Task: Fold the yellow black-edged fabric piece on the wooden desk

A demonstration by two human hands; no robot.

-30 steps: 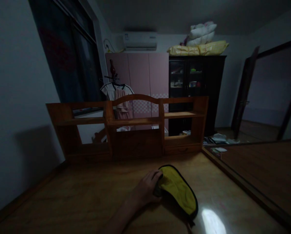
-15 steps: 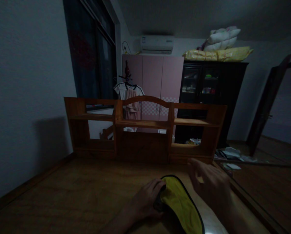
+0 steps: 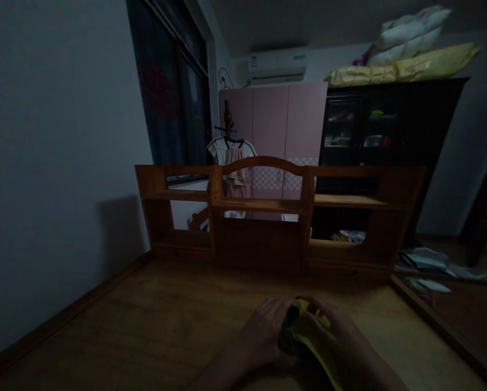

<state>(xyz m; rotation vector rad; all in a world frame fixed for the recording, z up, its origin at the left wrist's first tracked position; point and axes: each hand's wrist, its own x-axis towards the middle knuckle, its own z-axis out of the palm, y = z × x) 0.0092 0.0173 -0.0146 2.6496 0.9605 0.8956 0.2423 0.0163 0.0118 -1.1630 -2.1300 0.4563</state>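
Observation:
Low in the view, my left hand (image 3: 266, 331) is wrapped around a dark rounded object (image 3: 286, 336), whose kind I cannot make out in the dim light. From the right, my right hand (image 3: 337, 331) grips a yellow cloth with dark edging (image 3: 308, 334). The cloth is bunched under its fingers and presses against the dark object. Its lower end hangs down toward the bottom edge. Both hands are close together above the wooden tabletop (image 3: 178, 315).
A wooden shelf unit (image 3: 260, 206) stands along the far side of the tabletop. The wall (image 3: 64, 163) borders the left, and a raised wooden edge (image 3: 439, 326) runs along the right. Beyond are a pink wardrobe (image 3: 270, 119) and a black cabinet (image 3: 423, 119).
My right hand, open above the cloth before, has come left and down and taken hold of it. The cloth, spread out before, is now bunched. The view has shifted left.

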